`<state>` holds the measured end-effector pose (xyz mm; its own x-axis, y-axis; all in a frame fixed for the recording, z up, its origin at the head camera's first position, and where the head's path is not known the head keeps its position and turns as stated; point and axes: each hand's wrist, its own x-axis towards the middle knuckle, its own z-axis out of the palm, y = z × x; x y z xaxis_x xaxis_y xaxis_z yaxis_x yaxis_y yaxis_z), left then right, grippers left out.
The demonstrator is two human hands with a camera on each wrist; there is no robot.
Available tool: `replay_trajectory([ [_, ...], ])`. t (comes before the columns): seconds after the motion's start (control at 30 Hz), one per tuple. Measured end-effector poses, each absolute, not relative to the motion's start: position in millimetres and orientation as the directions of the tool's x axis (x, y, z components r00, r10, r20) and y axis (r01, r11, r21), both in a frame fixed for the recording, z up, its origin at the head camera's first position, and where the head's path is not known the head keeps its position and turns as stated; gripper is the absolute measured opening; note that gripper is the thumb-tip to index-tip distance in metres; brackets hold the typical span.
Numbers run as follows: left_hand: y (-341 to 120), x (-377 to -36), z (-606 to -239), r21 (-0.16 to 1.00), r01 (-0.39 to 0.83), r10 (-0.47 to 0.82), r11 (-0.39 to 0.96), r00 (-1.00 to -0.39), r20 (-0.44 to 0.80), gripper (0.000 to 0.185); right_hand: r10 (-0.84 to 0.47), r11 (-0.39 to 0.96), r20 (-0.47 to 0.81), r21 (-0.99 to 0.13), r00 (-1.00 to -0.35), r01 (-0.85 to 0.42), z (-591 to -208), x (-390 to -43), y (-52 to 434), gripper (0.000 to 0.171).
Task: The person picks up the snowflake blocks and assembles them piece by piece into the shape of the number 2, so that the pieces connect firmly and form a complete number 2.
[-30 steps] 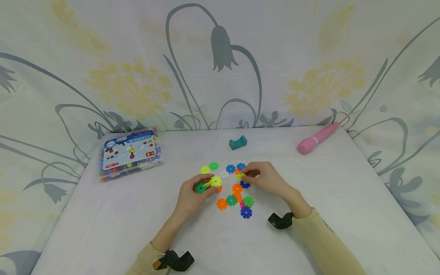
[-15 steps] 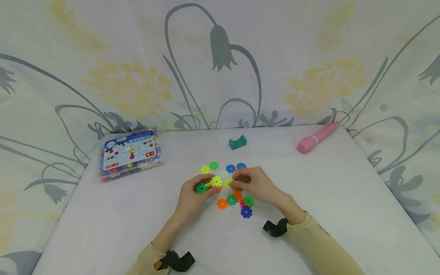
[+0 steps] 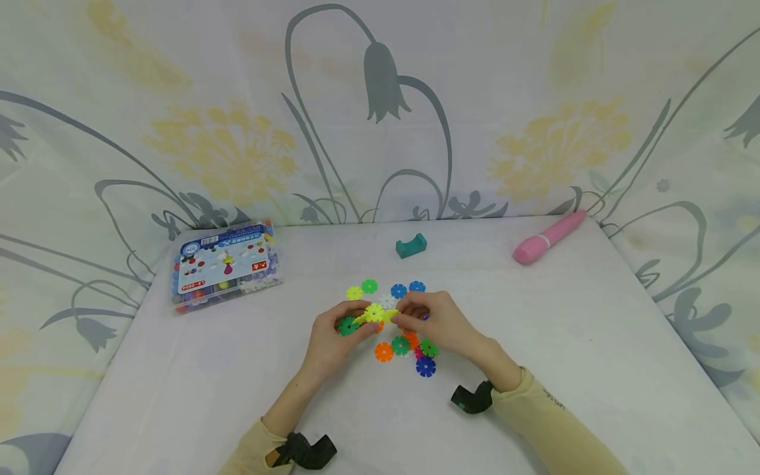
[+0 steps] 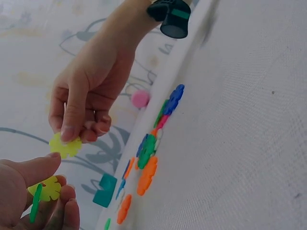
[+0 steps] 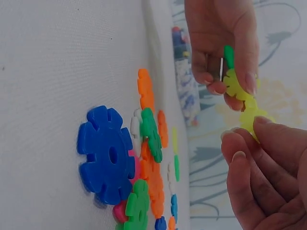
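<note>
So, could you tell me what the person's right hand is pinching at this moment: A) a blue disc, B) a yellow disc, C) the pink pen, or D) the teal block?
B: the right hand pinches a yellow disc between thumb and fingertip, close to the yellow and green piece that the left hand holds.

Box (image 3: pixel 224 265) far left, pen (image 3: pixel 548 239) far right, discs (image 3: pixel 404 346) between.
</note>
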<state>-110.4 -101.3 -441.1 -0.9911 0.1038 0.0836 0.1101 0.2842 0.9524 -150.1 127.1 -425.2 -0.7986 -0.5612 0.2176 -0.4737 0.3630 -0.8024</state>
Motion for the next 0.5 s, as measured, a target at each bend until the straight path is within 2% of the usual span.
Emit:
replay_trajectory([
  [0.5,-102.0,-110.2,-439.2,0.953,0.106,0.080,0.283,-0.993,0.087,0.035,-0.582,0.305,0.216,-0.836,-0.784,-0.457,-428.4,-149.2,127.9,0.012],
])
